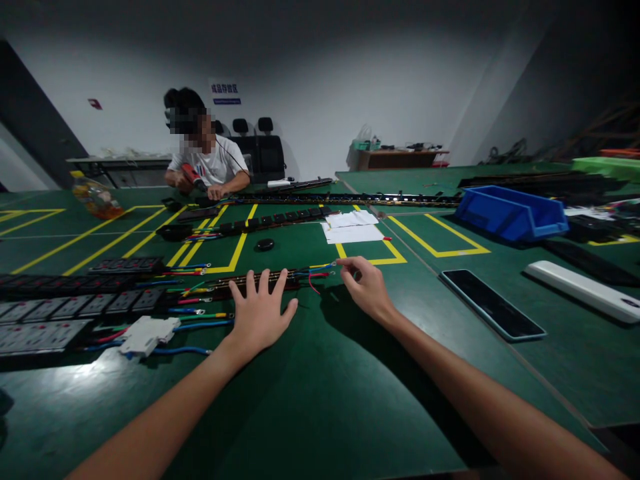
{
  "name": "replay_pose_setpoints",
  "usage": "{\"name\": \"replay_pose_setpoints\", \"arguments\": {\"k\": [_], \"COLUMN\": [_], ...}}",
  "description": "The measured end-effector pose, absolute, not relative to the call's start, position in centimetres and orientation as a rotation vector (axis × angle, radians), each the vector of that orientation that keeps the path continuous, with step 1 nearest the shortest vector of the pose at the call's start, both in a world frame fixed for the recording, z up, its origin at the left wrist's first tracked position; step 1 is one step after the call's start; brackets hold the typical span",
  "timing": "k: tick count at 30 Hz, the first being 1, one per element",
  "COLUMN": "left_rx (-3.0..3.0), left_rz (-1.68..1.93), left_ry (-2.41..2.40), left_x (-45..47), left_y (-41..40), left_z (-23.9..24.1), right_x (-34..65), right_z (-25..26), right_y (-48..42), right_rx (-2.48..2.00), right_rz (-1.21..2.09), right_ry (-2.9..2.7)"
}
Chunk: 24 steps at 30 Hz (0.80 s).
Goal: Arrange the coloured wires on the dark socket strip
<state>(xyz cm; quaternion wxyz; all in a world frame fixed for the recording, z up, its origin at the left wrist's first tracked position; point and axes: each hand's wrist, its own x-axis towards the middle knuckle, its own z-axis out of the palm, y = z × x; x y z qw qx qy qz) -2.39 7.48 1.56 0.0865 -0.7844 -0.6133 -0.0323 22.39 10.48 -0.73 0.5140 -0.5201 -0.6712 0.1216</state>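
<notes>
Fingers spread, my left hand [260, 321] lies over a dark narrow strip with brass-coloured rails [220, 287] on the green table. From the strip's right end come several wires, among them a blue wire [320, 267] and a red wire [316, 288]. My right hand [367, 290] pinches the tip of the blue wire between thumb and forefinger. Left of my left hand lie rows of black socket strips [83, 305] with coloured lead ends. A white plastic piece [149, 335] rests over blue cables [187, 350] near them.
Across the table a person [213, 160] holds a red power drill [193, 176] over a long strip. White papers [353, 228] and a black round object [265, 245] lie ahead. To the right are a phone [493, 303], a white bar [583, 290] and a blue bin [500, 213].
</notes>
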Motion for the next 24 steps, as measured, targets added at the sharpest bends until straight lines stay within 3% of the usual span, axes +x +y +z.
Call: {"name": "replay_pose_setpoints", "arguments": {"k": [11,18,24], "left_rx": [-2.354,-2.324,-2.329], "left_rz": [-0.078,-0.082,-0.066], "left_ry": [-1.834,-1.806,-1.814], "left_x": [-2.4,-2.3,-2.3], "left_y": [7.6,7.4,7.4], "left_z": [1.6,1.7,1.7], "right_x": [22.9,22.7,22.8], "right_z": [-1.9,-1.2,-1.7], "right_y": [11.2,10.9,11.2], "right_rx": [-1.479,-1.260,-1.359], "right_rz": [0.340,0.318,0.363], "right_ry": [-1.645,-1.615,-1.612]}}
